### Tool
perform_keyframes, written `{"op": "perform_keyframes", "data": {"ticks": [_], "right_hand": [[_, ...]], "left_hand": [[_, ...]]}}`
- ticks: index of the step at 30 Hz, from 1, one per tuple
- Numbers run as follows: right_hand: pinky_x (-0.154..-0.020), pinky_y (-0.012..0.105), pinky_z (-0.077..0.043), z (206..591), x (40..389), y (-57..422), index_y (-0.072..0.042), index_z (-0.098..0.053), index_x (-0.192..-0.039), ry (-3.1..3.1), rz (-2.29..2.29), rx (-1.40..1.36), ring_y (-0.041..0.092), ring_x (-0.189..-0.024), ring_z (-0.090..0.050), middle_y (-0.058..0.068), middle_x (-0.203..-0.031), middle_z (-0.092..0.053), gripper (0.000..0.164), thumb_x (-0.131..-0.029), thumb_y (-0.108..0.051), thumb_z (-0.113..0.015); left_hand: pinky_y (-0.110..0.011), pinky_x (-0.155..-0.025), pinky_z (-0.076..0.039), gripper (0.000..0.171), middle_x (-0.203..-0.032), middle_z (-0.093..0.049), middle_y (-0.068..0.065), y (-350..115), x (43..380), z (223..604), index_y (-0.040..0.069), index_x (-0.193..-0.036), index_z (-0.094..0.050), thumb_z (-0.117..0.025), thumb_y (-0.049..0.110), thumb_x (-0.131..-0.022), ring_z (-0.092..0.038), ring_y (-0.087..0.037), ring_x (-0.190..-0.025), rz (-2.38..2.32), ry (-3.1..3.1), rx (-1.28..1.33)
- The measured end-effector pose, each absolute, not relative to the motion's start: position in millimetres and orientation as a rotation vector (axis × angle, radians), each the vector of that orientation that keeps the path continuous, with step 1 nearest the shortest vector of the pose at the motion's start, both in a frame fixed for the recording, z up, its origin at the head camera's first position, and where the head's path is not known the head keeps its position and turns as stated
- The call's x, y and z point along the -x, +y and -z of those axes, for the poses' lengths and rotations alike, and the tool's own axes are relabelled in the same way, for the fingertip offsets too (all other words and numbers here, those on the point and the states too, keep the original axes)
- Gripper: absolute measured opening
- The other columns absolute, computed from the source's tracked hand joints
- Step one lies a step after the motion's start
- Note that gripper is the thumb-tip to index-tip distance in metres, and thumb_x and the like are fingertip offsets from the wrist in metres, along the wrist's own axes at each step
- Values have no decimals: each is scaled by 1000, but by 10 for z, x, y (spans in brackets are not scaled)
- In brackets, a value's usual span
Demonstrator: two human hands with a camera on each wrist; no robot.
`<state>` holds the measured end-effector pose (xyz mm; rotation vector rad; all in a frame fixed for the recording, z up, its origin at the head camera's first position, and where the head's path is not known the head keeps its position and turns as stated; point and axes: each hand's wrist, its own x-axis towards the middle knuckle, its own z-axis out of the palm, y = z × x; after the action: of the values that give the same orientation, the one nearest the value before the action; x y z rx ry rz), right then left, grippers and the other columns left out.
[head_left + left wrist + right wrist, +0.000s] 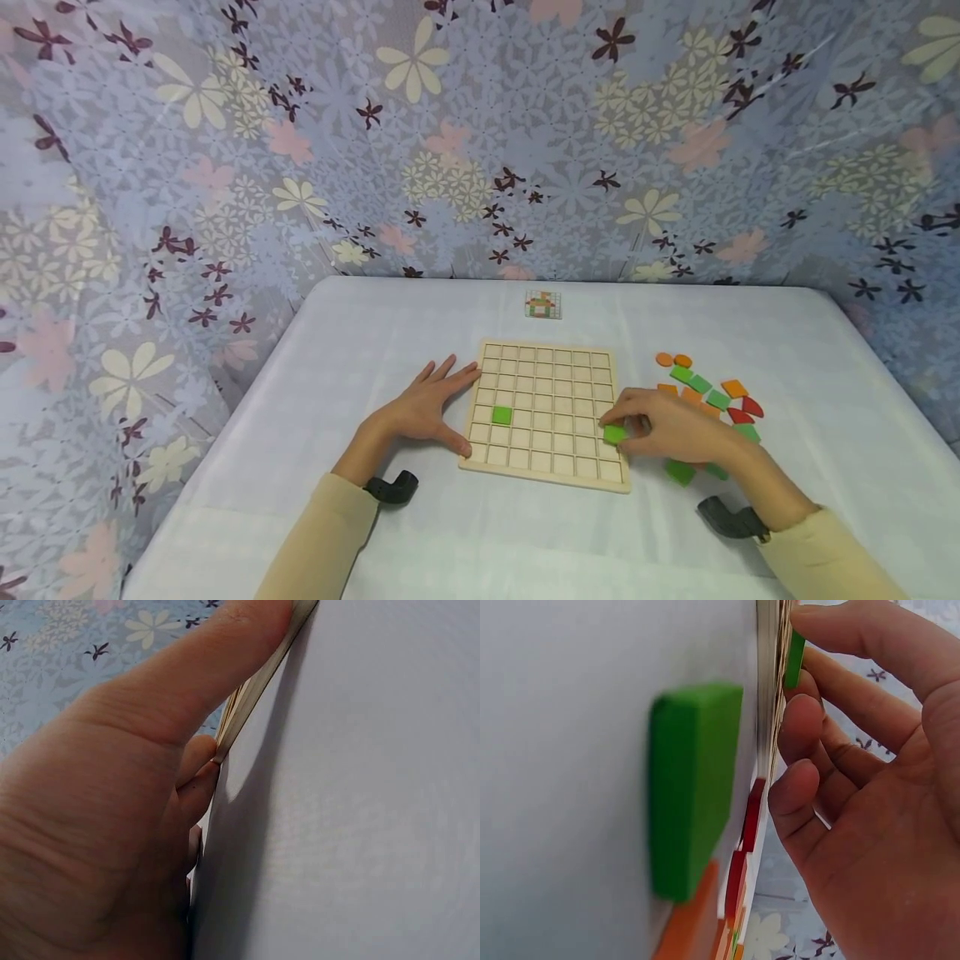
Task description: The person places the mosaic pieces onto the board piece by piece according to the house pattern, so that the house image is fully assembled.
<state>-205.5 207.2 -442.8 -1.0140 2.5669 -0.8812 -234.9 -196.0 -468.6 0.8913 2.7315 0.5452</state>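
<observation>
A square wooden grid board (543, 417) lies flat on the table, with one green square tile (502, 415) in a cell towards its left side. My left hand (427, 408) is spread at the board's left edge; its thumb and fingertips touch the rim. At the right edge, my right hand (667, 425) pinches another green square tile (615, 434) between thumb and fingers, over the board's right column. The right wrist view shows this green tile (795, 660) edge-on at the fingertips. Whether it touches the board cannot be told.
Right of the board lie loose tiles: orange circles (664, 359), green squares (718, 400), orange squares (735, 388) and red curved pieces (752, 407), some hidden under the right hand. A small card with a coloured grid pattern (543, 305) lies behind the board. A floral curtain (480, 150) hangs beyond the table.
</observation>
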Motion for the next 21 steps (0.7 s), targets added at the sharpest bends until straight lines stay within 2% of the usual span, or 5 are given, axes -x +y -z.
{"op": "perform_keyframes", "data": {"ticks": [9,21], "right_hand": [[-60,23,-47,4454,2060,1908,-22,-72,-113,2534,892,1035,11,-73,-53,-10,-94,-60,30,-83,-23,-76],[-58,23,-46,4418,2082,1697,-18,-71,-114,2503,870,1149,12,-69,-52,-6,-87,-57,30,-84,-20,-75]], "left_hand": [[-43,-115,6,125,-159,-12,10,-1970,2352,4693,24,-155,-18,-72,79,-57,4,-23,-146,-553,2724,-905],[-42,-115,7,125,-159,-11,11,-1969,2363,4708,26,-155,-17,-73,78,-56,6,-21,-145,-558,2726,-888]]}}
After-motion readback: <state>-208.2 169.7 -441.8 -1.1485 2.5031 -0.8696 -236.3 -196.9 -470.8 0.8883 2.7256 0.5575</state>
